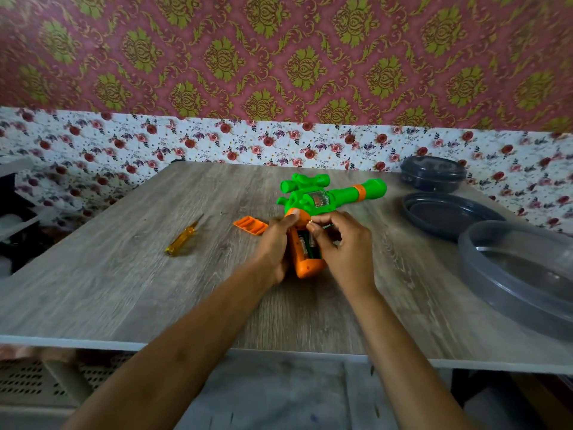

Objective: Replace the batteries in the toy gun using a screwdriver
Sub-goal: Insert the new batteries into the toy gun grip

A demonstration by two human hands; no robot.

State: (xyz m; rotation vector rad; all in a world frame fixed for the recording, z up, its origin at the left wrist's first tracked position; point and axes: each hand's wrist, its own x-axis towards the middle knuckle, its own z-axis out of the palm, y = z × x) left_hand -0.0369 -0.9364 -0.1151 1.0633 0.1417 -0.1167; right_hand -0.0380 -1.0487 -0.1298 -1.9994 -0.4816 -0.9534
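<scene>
Working at the open grip of the toy gun [328, 197], both hands are closed in on it near the middle of the bench [124, 290]. The gun lies flat: its green barrel points away and to the right, while its orange handle runs back toward the person. The battery compartment [307, 248] faces up with its lid off.

The left hand [274, 243] wraps the handle from the left, thumb laid over its far end, pinning the toy down. The right hand [344, 243] comes in from the right with its fingers [322, 220] curled. Thumb and forefinger seem to pinch the far end of a battery [311, 240] at the top of the compartment, though the pinch itself is too small to read for sure.

The cells lie lengthwise along the handle, so their long axis runs from the person out toward the gun's body. The right fingers sit at the far end of that axis, directly over the slot. I judge a lift or a press at that end is what the next move calls for, with the left hand bracing.

The orange cover [250, 225] rests just left of the gun. The yellow-handled screwdriver [183, 235] lies further left, well apart from both hands and on the left hand's side. Three dark and clear plastic containers [446, 214] sit along the right edge.
</scene>
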